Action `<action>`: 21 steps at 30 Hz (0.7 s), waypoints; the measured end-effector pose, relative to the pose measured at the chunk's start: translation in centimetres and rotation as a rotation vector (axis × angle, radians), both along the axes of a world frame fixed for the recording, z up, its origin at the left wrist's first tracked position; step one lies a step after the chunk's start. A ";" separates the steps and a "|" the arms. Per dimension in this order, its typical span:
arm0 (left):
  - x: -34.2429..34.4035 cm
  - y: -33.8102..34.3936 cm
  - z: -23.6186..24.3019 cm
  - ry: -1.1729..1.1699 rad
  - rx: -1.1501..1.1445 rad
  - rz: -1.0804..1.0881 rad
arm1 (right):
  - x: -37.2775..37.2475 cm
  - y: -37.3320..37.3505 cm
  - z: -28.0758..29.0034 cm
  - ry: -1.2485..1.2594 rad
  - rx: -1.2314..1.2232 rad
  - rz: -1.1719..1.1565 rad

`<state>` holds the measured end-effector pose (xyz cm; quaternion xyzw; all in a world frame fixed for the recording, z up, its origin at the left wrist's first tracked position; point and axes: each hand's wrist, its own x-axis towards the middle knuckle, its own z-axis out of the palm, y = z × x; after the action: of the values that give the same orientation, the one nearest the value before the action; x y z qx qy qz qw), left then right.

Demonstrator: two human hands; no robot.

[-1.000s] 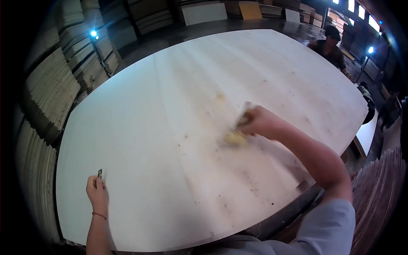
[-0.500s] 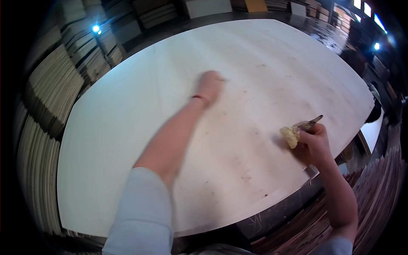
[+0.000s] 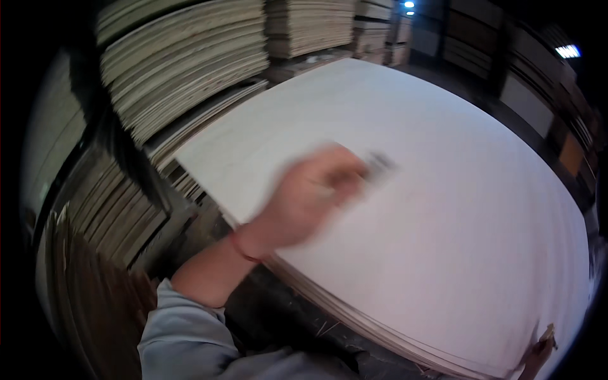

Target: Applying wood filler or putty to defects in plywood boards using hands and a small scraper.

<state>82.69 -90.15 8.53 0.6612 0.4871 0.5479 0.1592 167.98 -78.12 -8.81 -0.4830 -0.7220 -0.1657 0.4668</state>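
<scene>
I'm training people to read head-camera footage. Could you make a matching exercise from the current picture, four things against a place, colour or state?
Things
1. Left hand
2. Right hand
3. Wristband
4. Top sheet

Descriptions
A. Thin and red
B. Near the picture's lower right corner
C. Broad, flat and pale
D. Blurred, near the picture's middle

Pairs: 1-D, 2-B, 3-A, 4-C

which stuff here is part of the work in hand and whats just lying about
In use:
- broad white wooden sheet
- small grey object, blurred, in the left hand
- small yellowish object at the right hand

Apparently lying about:
- tall stack of thin tan boards
- orange-brown rectangular panel
</scene>
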 end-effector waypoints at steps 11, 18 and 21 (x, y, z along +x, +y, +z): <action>-36.3 -27.0 -28.8 -0.942 -0.101 1.299 | -55.3 15.2 9.4 0.689 -0.883 0.552; -29.9 -45.1 -55.9 -0.814 -0.705 1.815 | -88.0 10.1 12.8 0.679 -1.350 1.211; -34.5 -40.7 -60.1 -0.858 -1.051 1.661 | -95.9 4.0 15.0 0.647 -1.317 1.223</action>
<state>48.16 -130.81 -51.62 -0.2760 0.8626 0.3930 0.1591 72.08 -74.13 6.20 -0.2102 -0.6336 0.6883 0.2840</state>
